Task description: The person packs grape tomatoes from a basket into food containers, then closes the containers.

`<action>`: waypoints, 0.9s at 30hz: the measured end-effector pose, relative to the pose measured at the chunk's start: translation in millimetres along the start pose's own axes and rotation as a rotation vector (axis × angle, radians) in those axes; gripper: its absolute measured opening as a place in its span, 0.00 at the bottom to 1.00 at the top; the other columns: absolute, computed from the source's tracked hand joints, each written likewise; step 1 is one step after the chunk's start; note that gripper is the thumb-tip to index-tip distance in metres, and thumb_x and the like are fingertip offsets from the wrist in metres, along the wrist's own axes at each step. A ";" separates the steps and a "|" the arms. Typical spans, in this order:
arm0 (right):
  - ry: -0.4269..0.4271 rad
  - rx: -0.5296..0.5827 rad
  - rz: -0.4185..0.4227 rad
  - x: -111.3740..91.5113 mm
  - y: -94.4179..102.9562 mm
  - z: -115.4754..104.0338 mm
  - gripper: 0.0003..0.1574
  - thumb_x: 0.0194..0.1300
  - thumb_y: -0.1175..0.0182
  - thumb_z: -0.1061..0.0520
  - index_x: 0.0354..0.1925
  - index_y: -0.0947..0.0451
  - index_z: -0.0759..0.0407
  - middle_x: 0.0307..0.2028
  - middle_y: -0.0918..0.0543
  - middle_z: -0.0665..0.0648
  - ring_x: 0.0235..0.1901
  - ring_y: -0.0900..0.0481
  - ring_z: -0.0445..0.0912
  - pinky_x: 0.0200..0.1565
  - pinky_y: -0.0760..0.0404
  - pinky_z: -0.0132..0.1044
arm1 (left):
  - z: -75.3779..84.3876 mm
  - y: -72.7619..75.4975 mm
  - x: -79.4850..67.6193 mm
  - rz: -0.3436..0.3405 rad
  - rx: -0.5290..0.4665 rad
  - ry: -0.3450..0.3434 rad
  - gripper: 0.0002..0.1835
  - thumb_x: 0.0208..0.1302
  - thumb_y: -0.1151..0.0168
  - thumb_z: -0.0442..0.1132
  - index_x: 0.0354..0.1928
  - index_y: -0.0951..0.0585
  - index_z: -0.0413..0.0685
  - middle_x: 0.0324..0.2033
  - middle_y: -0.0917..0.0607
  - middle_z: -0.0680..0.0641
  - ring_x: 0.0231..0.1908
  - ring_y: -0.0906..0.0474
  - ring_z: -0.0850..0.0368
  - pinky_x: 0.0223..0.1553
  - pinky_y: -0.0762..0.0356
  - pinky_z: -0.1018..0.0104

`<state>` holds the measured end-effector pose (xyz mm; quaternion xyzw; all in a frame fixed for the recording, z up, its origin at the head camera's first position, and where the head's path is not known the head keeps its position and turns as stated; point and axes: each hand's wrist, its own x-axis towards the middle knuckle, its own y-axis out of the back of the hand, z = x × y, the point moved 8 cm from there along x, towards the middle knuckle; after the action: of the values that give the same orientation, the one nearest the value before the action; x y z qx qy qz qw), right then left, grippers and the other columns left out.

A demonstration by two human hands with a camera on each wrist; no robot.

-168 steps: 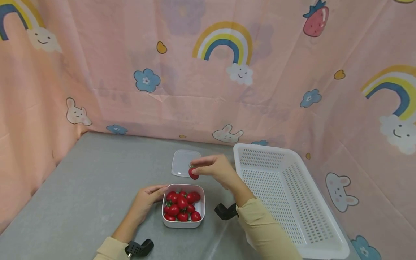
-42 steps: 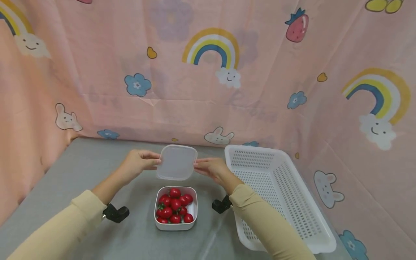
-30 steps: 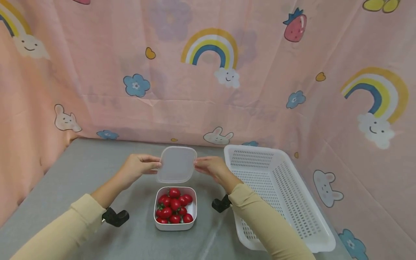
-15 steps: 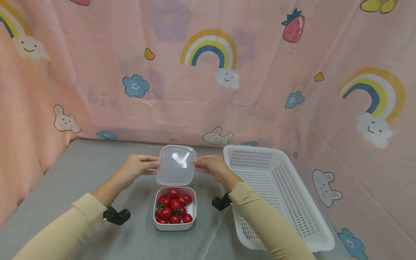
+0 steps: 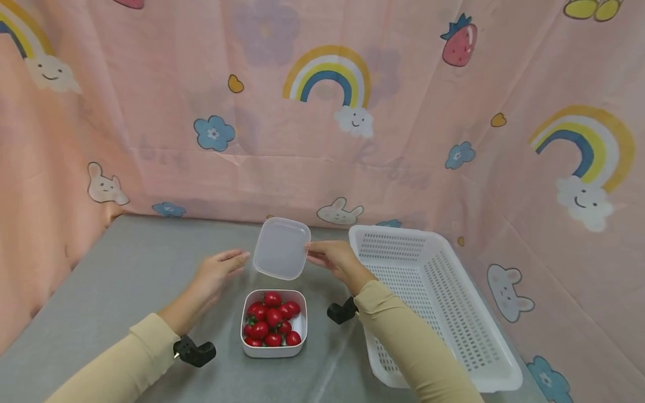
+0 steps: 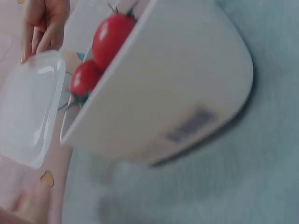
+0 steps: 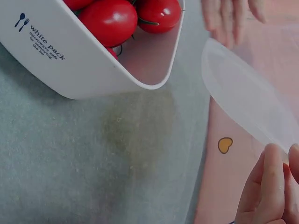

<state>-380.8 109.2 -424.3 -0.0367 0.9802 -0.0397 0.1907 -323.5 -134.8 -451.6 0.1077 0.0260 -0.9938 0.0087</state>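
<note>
My right hand (image 5: 339,260) pinches a translucent square plastic lid (image 5: 282,249) by its right edge, thumb and fingertips on it, and the lid is tilted up in the air. Off the lid's left side is my left hand (image 5: 214,277), fingers relaxed and holding nothing; it shows blurred at the lower left of the left wrist view. Below the lid, a white food container (image 5: 274,352) stands uncovered on the table, filled with red cherry tomatoes (image 5: 274,317), some with green stems. Printed words mark the container's side (image 7: 46,44) in the right wrist view.
A large white perforated plastic basket (image 5: 504,386) stands on the right of the grey table (image 5: 136,268), partly behind my right forearm. Pink curtain (image 5: 166,101) with printed pictures hangs behind the table and along its sides.
Earlier, my right hand held a cherry tomato while the lid lay on the table. Then both hands held the lid; now my left hand has let go and the lid has turned, shifting slightly right.
</note>
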 end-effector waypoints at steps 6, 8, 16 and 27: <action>0.002 0.102 0.031 1.3 -2.9 1.5 0.21 0.64 0.39 0.72 0.55 0.24 0.78 0.33 0.15 0.56 0.33 0.15 0.42 0.45 0.15 0.35 | -21.2 -14.5 -1.1 -0.089 -0.264 0.140 0.29 0.71 0.42 0.34 0.66 0.36 0.20 0.44 0.12 0.40 0.41 0.13 0.59 0.55 0.20 0.61; 0.000 0.135 0.041 0.4 -5.2 2.2 0.21 0.64 0.39 0.71 0.56 0.24 0.77 0.36 0.14 0.57 0.33 0.15 0.42 0.45 0.15 0.34 | -22.0 -17.5 -0.9 -0.106 -0.315 0.146 0.27 0.72 0.43 0.32 0.65 0.35 0.21 0.38 0.11 0.46 0.39 0.13 0.60 0.53 0.19 0.63; 0.020 0.221 0.059 -0.8 -16.7 6.3 0.18 0.64 0.41 0.74 0.53 0.24 0.79 0.32 0.15 0.56 0.32 0.16 0.43 0.44 0.14 0.35 | -14.8 -25.8 0.7 -0.110 -0.413 0.108 0.18 0.74 0.47 0.31 0.60 0.29 0.28 0.33 0.11 0.51 0.37 0.13 0.62 0.52 0.19 0.66; -0.035 0.171 -0.001 -10.5 -20.6 26.1 0.17 0.66 0.42 0.73 0.52 0.24 0.79 0.30 0.16 0.55 0.35 0.15 0.44 0.48 0.16 0.37 | 19.1 -7.4 0.8 -0.024 -0.205 -0.080 0.19 0.72 0.45 0.32 0.56 0.28 0.19 0.28 0.12 0.56 0.32 0.14 0.67 0.45 0.16 0.67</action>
<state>-360.1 88.0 -442.6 -0.0215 0.9696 -0.1226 0.2104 -328.5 -128.5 -432.8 0.0661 0.1285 -0.9895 0.0090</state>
